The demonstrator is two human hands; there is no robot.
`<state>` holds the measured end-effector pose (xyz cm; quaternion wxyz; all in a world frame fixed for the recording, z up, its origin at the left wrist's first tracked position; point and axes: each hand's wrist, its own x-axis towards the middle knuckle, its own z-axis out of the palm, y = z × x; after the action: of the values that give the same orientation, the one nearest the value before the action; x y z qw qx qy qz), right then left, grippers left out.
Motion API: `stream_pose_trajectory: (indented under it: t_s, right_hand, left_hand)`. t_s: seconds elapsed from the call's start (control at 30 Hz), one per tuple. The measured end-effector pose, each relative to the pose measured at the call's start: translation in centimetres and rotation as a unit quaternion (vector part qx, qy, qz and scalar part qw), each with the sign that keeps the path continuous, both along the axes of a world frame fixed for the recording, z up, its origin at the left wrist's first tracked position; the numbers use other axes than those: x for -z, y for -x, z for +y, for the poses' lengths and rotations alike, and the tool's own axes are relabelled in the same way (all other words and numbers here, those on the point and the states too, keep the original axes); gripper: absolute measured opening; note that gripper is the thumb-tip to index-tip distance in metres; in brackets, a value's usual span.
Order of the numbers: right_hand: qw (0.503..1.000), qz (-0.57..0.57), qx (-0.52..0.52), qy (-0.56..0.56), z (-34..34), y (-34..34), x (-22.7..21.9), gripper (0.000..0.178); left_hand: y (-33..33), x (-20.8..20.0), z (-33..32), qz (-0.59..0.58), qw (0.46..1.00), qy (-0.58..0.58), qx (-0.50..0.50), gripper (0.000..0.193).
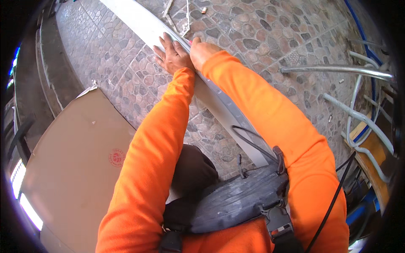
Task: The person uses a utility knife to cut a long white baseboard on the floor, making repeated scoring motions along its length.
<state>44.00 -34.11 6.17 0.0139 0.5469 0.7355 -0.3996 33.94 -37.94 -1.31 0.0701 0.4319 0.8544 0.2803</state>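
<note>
While pressing a long white panel (135,20), slanting above pebble-patterned floor tiles (261,33), under spread left hand (174,55) and curling right hand (203,51) around a mostly hidden pink object (190,42) beside a grey strip (230,104), seems caught midway through work, without visible completion or clear remainder.

Red round stamp (116,157) — ball-like emblem (115,159), small curved lettering (117,150) — on a tan cardboard sheet (76,143)
</note>
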Motion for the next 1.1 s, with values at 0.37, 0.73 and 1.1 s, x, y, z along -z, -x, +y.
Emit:
stream_pose_trajectory:
  t_s: [0.37,0.73,1.1]
  right_hand:
    - [0.996,-0.008,-0.038,0.076,3.5,2.4,-2.2,0.058]
    - [0.977,-0.096,-0.113,0.152,3.1,2.8,-4.3,0.04]
    - [0.979,-0.113,0.021,0.168,-8.5,-7.2,-1.9,0.026]
  left_hand:
    - [0.6,0.1,-0.1,-0.003,1.0,-0.029,0.004,0.05]
    - [1.4,0.4,0.0,-0.022,0.998,-0.057,0.019,0.051]
    - [0.0,-0.8,-0.3,-0.023,1.0,-0.006,0.009,0.049]
